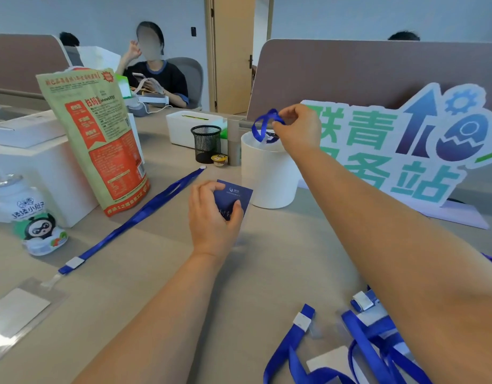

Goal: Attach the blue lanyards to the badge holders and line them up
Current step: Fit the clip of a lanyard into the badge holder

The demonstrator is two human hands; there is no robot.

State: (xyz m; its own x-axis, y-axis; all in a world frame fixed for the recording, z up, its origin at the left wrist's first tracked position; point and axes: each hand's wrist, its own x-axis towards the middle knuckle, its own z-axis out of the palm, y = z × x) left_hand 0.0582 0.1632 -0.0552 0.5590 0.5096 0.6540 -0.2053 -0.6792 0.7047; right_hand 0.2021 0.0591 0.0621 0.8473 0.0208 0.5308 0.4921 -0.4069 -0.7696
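The right hand point(297, 128) pinches 1 blue lanyard point(262, 124) between thumb and fingertips, its loop hanging over the mouth of the white tub point(267, 176); I cannot tell where its clip end is. The left hand point(214, 217) grips the dark blue badge card point(236, 195), fingers curled round it, just beside the tub and low over the table point(267, 259). The lanyard lies beyond and right of the card, whose long axis points away toward the tub. 1 finished lanyard point(134, 220) runs diagonally from its clear badge holder point(20, 311), near left, to far right.
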